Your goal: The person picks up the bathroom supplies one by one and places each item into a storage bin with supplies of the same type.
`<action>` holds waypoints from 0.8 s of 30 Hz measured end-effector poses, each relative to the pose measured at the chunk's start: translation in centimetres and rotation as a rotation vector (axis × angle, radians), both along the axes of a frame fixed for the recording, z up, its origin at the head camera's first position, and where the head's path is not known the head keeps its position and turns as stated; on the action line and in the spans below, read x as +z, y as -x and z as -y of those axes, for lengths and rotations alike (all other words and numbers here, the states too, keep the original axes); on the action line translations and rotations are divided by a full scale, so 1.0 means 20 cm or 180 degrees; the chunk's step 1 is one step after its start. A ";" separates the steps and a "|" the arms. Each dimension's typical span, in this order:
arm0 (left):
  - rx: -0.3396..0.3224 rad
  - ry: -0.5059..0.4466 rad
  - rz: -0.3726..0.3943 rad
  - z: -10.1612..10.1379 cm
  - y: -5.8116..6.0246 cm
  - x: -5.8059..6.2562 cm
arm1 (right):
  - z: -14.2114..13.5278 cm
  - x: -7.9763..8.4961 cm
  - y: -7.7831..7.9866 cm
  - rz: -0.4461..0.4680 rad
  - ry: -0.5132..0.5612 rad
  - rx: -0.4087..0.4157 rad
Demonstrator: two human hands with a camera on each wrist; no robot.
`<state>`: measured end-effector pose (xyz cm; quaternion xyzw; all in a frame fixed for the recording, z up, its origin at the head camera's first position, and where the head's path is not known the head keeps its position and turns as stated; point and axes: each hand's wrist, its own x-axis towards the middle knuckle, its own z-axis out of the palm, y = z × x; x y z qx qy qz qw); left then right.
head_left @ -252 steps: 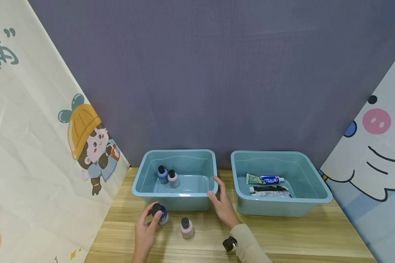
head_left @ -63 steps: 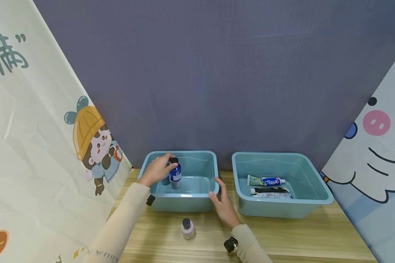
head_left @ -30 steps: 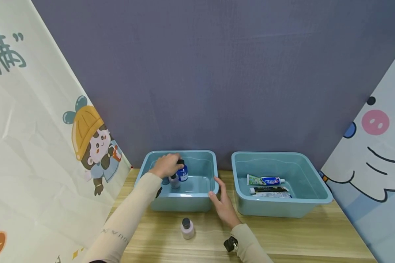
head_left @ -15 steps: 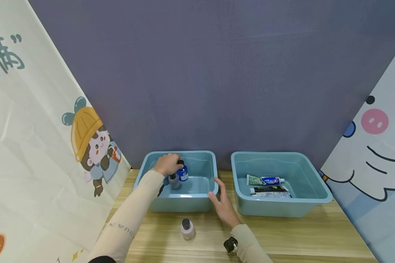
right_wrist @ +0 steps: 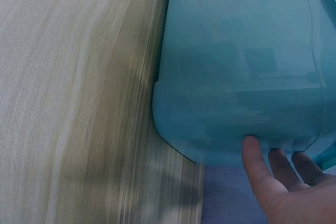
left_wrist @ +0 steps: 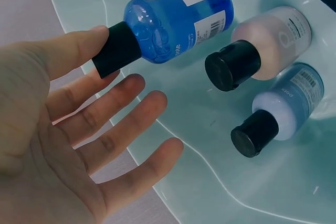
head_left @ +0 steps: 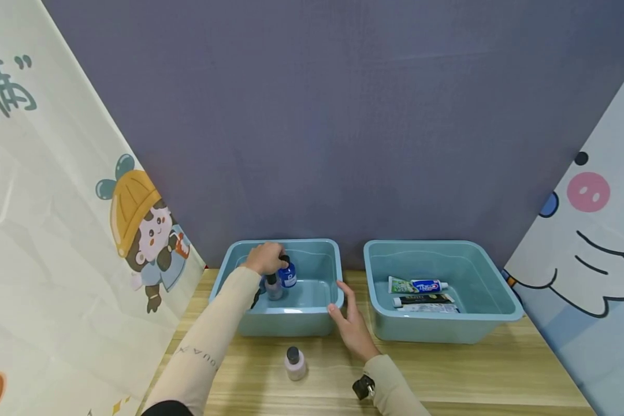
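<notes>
In the left blue-green bin (head_left: 317, 309), my left hand (head_left: 265, 259) pinches the black cap of a blue bottle (head_left: 288, 276) between thumb and index finger. Its other fingers are spread, as the left wrist view shows. Beside that bottle stand a pale pink bottle (left_wrist: 281, 43) and a light blue one (left_wrist: 294, 98), both black-capped; my arm partly covers the light blue one in the head view. My right hand (head_left: 355, 326) touches the bin's near right corner, thumb at the front and fingers along the side. Another pale pink bottle (head_left: 295, 365) stands on the table in front of the bin.
A second blue-green bin (head_left: 442, 332) stands to the right, holding several toothpaste tubes (head_left: 418, 285). Both bins sit on a wood-grain table (head_left: 478, 381) against a grey back panel (head_left: 343, 127). Printed panels rise at left and right.
The blue bottle has gone from the table in front into the left bin, then rightward to beside the pale pink bottle. Over the last second it barely moves. My right hand stays at the corner.
</notes>
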<state>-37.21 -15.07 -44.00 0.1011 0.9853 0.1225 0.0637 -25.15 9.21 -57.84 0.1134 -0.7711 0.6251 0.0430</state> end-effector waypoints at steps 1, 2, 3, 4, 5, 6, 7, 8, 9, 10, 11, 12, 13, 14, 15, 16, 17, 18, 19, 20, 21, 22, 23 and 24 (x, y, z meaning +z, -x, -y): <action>0.0007 -0.0004 0.0015 0.00 0.00 0.00 | 0.00 0.00 0.00 -0.0003 -0.0005 -0.0003; 0.0014 -0.0001 0.0023 0.00 0.01 0.00 | 0.00 0.00 0.00 0.0004 -0.0002 -0.0009; 0.0019 0.0000 0.0030 0.00 0.01 -0.01 | 0.00 0.00 0.00 0.0001 -0.0007 -0.0012; 0.0027 0.0002 0.0042 0.00 0.01 -0.01 | 0.00 0.00 0.00 -0.0003 -0.0013 -0.0016; 0.0032 0.0006 0.0051 0.00 0.01 -0.01 | 0.00 0.00 0.00 -0.0003 -0.0014 -0.0019; 0.0043 0.0004 0.0068 0.00 0.02 -0.02 | 0.00 0.00 0.00 -0.0006 -0.0017 -0.0025; 0.0054 0.0004 0.0083 -0.01 0.02 -0.02 | 0.00 0.00 0.00 -0.0002 -0.0012 -0.0034; 0.0056 0.0009 0.0095 -0.01 0.02 -0.02 | 0.00 0.00 0.00 -0.0004 -0.0011 -0.0040; 0.0058 0.0014 0.0105 -0.01 0.03 -0.02 | 0.00 0.00 0.00 -0.0006 -0.0010 -0.0047; 0.0059 0.0027 0.0109 -0.01 0.03 -0.02 | 0.00 0.00 0.00 -0.0008 -0.0008 -0.0054; 0.0058 0.0049 0.0107 -0.01 0.03 -0.03 | 0.00 0.00 0.00 -0.0006 0.0000 -0.0057; 0.0055 0.0072 0.0103 -0.01 0.03 -0.03 | 0.00 0.00 0.00 -0.0004 0.0007 -0.0060; 0.0046 0.0097 0.0097 -0.01 0.04 -0.03 | 0.00 0.00 0.00 0.0007 0.0015 -0.0061; 0.0039 0.0122 0.0089 -0.01 0.04 -0.04 | 0.01 0.00 0.00 0.0019 0.0024 -0.0062; 0.0036 0.0145 0.0085 -0.01 0.04 -0.04 | 0.01 0.00 0.00 0.0033 0.0034 -0.0064; 0.0036 0.0158 0.0083 -0.01 0.04 -0.04 | 0.01 0.00 0.00 0.0045 0.0044 -0.0065; 0.0038 0.0165 0.0084 -0.01 0.05 -0.05 | 0.01 0.00 0.00 0.0055 0.0049 -0.0070; 0.0042 0.0165 0.0092 -0.01 0.05 -0.05 | 0.01 0.00 0.00 0.0064 0.0055 -0.0077; 0.0047 0.0162 0.0100 0.00 0.05 -0.06 | 0.01 0.00 0.00 0.0071 0.0049 -0.0086; 0.0051 0.0171 0.0096 -0.01 0.05 -0.06 | 0.02 0.00 0.00 0.0074 0.0038 -0.0098; 0.0051 0.0182 0.0093 0.00 0.06 -0.06 | 0.02 0.00 0.00 0.0069 0.0025 -0.0106; 0.0052 0.0190 0.0089 0.00 0.05 -0.07 | 0.02 0.00 0.00 0.0067 0.0006 -0.0116; 0.0047 0.0207 0.0088 0.00 0.06 -0.07 | 0.02 0.00 0.00 0.0063 0.0000 -0.0120; 0.0048 0.0220 0.0091 0.00 0.06 -0.07 | 0.02 0.00 0.00 0.0062 -0.0004 -0.0121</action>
